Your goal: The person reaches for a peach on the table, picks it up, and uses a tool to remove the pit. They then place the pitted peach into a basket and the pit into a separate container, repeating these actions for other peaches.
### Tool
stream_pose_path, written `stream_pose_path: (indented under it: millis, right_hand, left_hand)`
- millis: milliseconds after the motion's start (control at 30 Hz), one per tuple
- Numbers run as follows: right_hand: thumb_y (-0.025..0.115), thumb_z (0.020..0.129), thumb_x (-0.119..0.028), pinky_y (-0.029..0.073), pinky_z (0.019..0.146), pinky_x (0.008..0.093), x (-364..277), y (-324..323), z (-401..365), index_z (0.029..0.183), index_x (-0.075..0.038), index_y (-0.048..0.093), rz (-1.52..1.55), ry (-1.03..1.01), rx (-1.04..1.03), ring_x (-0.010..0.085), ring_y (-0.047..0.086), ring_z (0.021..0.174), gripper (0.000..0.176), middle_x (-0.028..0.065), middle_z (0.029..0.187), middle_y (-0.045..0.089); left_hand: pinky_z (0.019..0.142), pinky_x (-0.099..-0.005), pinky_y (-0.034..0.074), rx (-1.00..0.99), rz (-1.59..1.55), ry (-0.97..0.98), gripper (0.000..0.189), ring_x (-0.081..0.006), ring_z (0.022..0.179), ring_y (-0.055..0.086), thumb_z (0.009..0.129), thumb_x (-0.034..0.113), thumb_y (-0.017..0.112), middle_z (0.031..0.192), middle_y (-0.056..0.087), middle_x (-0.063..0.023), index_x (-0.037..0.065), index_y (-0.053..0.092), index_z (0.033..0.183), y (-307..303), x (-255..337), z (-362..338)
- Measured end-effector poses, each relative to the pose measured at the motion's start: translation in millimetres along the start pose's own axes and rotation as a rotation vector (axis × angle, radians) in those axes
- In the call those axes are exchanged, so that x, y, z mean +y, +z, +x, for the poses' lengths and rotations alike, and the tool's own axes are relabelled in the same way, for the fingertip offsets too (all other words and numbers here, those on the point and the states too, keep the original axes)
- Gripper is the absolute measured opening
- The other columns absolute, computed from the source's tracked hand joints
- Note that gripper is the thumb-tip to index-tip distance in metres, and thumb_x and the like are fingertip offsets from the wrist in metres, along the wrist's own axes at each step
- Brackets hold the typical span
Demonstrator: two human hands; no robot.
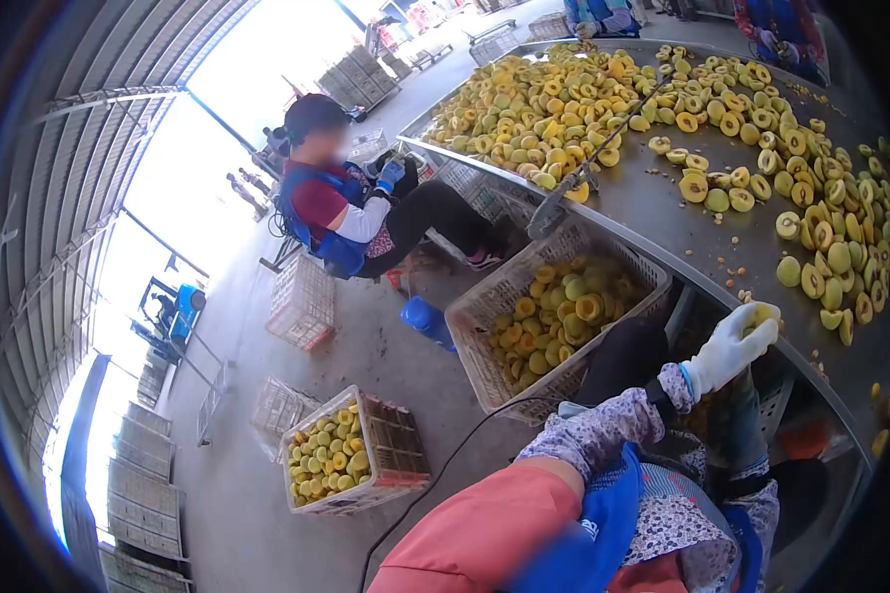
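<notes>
i see my left hand in a white glove, with a flowery sleeve on the arm. it is up at the edge of the grey surface. its fingers are curled tight around a yellow fruit piece, so the piece sits in the glove, right at the near edge of the surface. my right hand is out of the picture, so i cannot tell about its fingers.

the surface is covered with cut fruit, yellow and green. there is a big heap at the far end, and more halves are spread along the right side. small bits lie near my hand. a long metal rod lies across the heap.

just under the edge of the surface stands a plastic basket with more yellow halves in it. it is near my arm. on the floor, well apart from my hand, is a crate partly filled with fruit. a black cable runs over the floor between the two. a blue thing lies just beside the basket.

another person sits farther along the surface in a blue apron. their blue glove is up by the edge of the surface. one more crate stands beside them.
</notes>
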State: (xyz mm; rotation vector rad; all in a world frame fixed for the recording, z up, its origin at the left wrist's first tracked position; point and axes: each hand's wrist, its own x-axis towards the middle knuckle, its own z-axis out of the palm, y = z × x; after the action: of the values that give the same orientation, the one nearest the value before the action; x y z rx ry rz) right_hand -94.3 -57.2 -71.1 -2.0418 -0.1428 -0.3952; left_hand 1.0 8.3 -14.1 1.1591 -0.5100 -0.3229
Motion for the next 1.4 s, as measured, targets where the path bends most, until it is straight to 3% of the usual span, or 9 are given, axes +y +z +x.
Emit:
stream_pose_path:
  millis: [200, 267, 300, 367, 400, 600, 733, 1033, 1400]
  right_hand:
    - [0.048, 0.104, -0.037, 0.05, 0.061, 0.03, -50.9, -33.6, 9.2, 0.124, -0.008, 0.054, 1.131, 0.666, -0.332, 0.016, 0.058, 0.067, 0.036, 0.0013, 0.083, 0.06]
    - [0.047, 0.105, -0.03, 0.053, 0.069, 0.0295, -73.2, -29.0, 22.6, 0.131, -0.009, 0.052, -0.043, -0.431, -0.074, 0.018, 0.061, 0.074, 0.034, 0.0026, 0.091, 0.063]
    - [0.047, 0.105, -0.03, 0.053, 0.069, 0.0295, -60.4, -30.4, 16.3, 0.131, -0.009, 0.052, -0.04, -0.437, -0.071, 0.018, 0.061, 0.074, 0.034, 0.0026, 0.091, 0.063]
    - [0.048, 0.104, -0.024, 0.05, 0.085, 0.0313, -24.4, -35.3, 0.0, 0.136, -0.004, 0.048, 0.483, 0.573, -0.309, 0.0201, 0.06, 0.095, 0.038, 0.009, 0.111, 0.062]
    - [0.048, 0.104, -0.024, 0.05, 0.085, 0.0313, -14.2, -33.2, -2.5, 0.136, -0.004, 0.048, 0.483, 0.573, -0.308, 0.0201, 0.06, 0.095, 0.038, 0.009, 0.111, 0.062]
    - [0.046, 0.104, -0.019, 0.048, 0.081, 0.0326, 18.5, -9.6, -9.3, 0.135, -0.002, 0.047, -0.839, -0.572, -0.006, 0.0209, 0.057, 0.094, 0.035, 0.0118, 0.11, 0.059]
    - [0.054, 0.103, -0.027, 0.045, 0.067, 0.0279, -12.2, -13.1, 4.4, 0.105, -0.001, 0.062, 0.492, 0.471, -0.217, 0.0105, 0.053, 0.076, 0.028, 0.0023, 0.086, 0.062]
    - [0.057, 0.096, -0.046, 0.052, 0.075, 0.0467, -7.7, -29.2, -1.7, 0.103, 0.001, 0.068, 0.016, 0.608, 0.139, 0.043, 0.067, 0.086, 0.049, 0.0272, 0.088, 0.068]
    - [0.061, 0.095, -0.034, 0.051, 0.062, 0.0489, 2.1, -37.7, -7.0, 0.107, -0.001, 0.064, -0.368, 0.501, 0.171, 0.0438, 0.065, 0.077, 0.036, 0.0259, 0.079, 0.066]
  left_hand:
    - [0.054, -0.0237, 0.049, -0.106, -0.117, -0.254, 0.037, -0.011, 0.056, 0.059, 0.101, 0.034, 0.054, 0.073, 0.066, -0.0063, -0.001, 0.063, 0.093, -8.7, 24.5, -2.5]
    - [0.047, -0.0267, 0.049, -0.178, -0.066, -0.249, 0.045, -0.015, 0.046, 0.058, 0.102, 0.037, 0.051, 0.065, 0.065, -0.0113, -0.002, 0.062, 0.083, -12.1, 17.5, 3.1]
    - [0.046, -0.0271, 0.049, -0.189, -0.085, -0.269, 0.046, -0.016, 0.046, 0.059, 0.102, 0.038, 0.05, 0.065, 0.066, -0.0124, -0.002, 0.062, 0.081, -12.9, 16.6, 2.9]
    - [0.042, -0.0283, 0.05, -0.191, -0.221, -0.288, 0.047, -0.0191, 0.046, 0.061, 0.102, 0.041, 0.048, 0.067, 0.066, -0.0132, 0.0, 0.061, 0.082, -13.2, 13.0, 5.6]
    - [0.042, -0.0283, 0.05, -0.193, -0.22, -0.288, 0.047, -0.0191, 0.046, 0.061, 0.102, 0.041, 0.048, 0.067, 0.066, -0.0132, 0.0, 0.061, 0.082, -11.7, 11.5, 6.2]
    - [0.042, -0.0296, 0.05, 0.155, -0.602, -0.461, 0.039, -0.0182, 0.051, 0.061, 0.101, 0.048, 0.047, 0.074, 0.064, -0.0048, 0.013, 0.06, 0.09, -7.1, 16.4, 6.9]
    - [0.056, -0.0324, 0.053, 0.185, -0.511, -0.45, 0.037, -0.0193, 0.066, 0.063, 0.099, 0.051, 0.049, 0.086, 0.066, -0.0028, 0.016, 0.061, 0.099, -26.3, 19.8, 1.4]
    - [0.073, -0.0288, 0.056, 0.674, 0.664, -0.168, 0.034, -0.0143, 0.089, 0.062, 0.092, 0.018, 0.067, 0.109, 0.064, -0.01, -0.003, 0.061, 0.118, -172.5, 92.2, 27.4]
    - [0.116, -0.0416, 0.031, -0.415, 1.399, 0.063, 0.072, -0.0329, 0.144, 0.029, 0.082, 0.042, 0.065, 0.156, 0.031, -0.0146, 0.013, 0.044, 0.145, 21.7, -13.8, 157.4]
